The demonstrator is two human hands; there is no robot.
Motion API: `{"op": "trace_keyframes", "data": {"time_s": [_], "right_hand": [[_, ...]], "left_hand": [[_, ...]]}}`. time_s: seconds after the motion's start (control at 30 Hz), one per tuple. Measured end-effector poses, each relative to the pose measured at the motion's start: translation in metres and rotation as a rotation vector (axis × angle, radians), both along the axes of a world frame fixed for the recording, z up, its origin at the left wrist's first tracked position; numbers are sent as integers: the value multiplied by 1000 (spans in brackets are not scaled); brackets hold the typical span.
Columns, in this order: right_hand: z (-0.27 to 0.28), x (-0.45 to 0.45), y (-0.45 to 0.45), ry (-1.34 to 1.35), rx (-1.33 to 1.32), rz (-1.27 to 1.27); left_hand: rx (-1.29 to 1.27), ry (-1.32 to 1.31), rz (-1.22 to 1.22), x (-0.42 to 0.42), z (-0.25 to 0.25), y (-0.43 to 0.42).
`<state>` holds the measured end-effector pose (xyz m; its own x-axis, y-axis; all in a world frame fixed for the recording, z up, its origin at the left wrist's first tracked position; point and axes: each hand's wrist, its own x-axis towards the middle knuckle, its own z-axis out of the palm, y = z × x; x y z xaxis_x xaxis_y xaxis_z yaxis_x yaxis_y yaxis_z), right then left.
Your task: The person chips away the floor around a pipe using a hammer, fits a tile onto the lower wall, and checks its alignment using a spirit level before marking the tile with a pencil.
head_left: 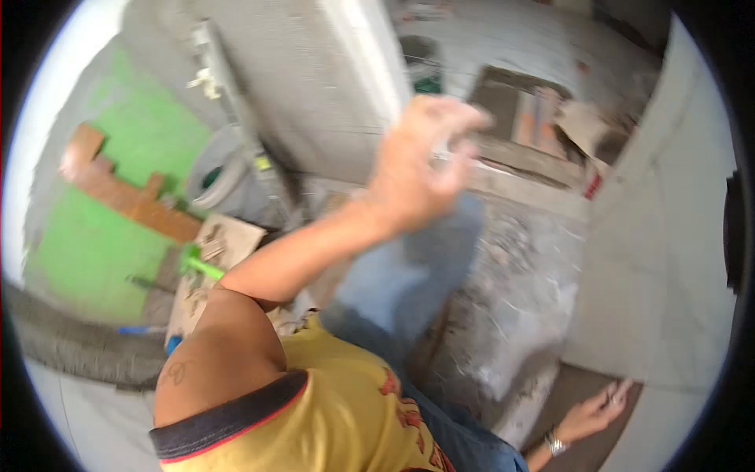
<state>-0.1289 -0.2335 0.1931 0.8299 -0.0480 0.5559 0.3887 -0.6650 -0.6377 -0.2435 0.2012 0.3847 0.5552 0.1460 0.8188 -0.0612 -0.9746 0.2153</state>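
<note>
My left hand (421, 161) is raised in front of my bent knee, blurred by motion. Its fingers and thumb curl toward each other around a small whitish thing I cannot make out. Low on the right, my right hand (591, 414), with a watch at the wrist, lies against a brown patch (562, 397) beside the edge of a large pale tile (657, 275). The fingers of that hand are bent together near the tile's lower edge, and whatever they hold is too small to name.
A bucket (236, 185) and a long metal bar (236, 102) lean by the grey wall. A bright green handle (206, 267) lies on a cluttered board (236, 232). Dusty plastic sheeting (511, 299) covers the floor; beyond the doorway are a mortar-covered tray (499, 94) and another bucket (421, 59).
</note>
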Motion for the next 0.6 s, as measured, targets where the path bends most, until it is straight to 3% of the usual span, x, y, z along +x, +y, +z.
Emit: {"op": "trace_keyframes", "data": {"time_s": [0.13, 0.2, 0.23, 0.27, 0.3, 0.33, 0.4, 0.43, 0.47, 0.5, 0.53, 0.6], "right_hand": [[-25, 8, -10, -109, -3, 126], [-28, 8, -11, -82, 40, 107], [-14, 1, 4, -48, -18, -2], [-9, -5, 8, 5, -80, -120], [-5, -10, 12, -9, -36, -71], [5, -11, 13, -110, -176, -39], [17, -15, 24, -53, -91, -98], [16, -12, 24, -131, -76, -88], [15, -11, 24, -106, 29, -63], [16, -10, 24, -83, 83, -54], [14, -12, 19, -59, 111, -70], [9, -11, 17, -35, 186, -50]], "left_hand": [[346, -73, 767, -129, 9, 160], [247, -78, 1129, -198, -11, 241], [78, 2, 1249, -233, -17, 274], [-86, 84, 1285, -257, -28, 311], [-306, 128, 1208, -281, -40, 338], [-561, 121, 1051, -301, -55, 364], [-1060, 10, 732, -319, -81, 405], [-1188, -42, 646, -326, -91, 418], [-942, -134, 529, -339, -108, 451], [-756, 7, 986, -302, -83, 383], [-246, -104, 1082, -303, -89, 384], [-363, -157, 1058, -277, -70, 334]]}}
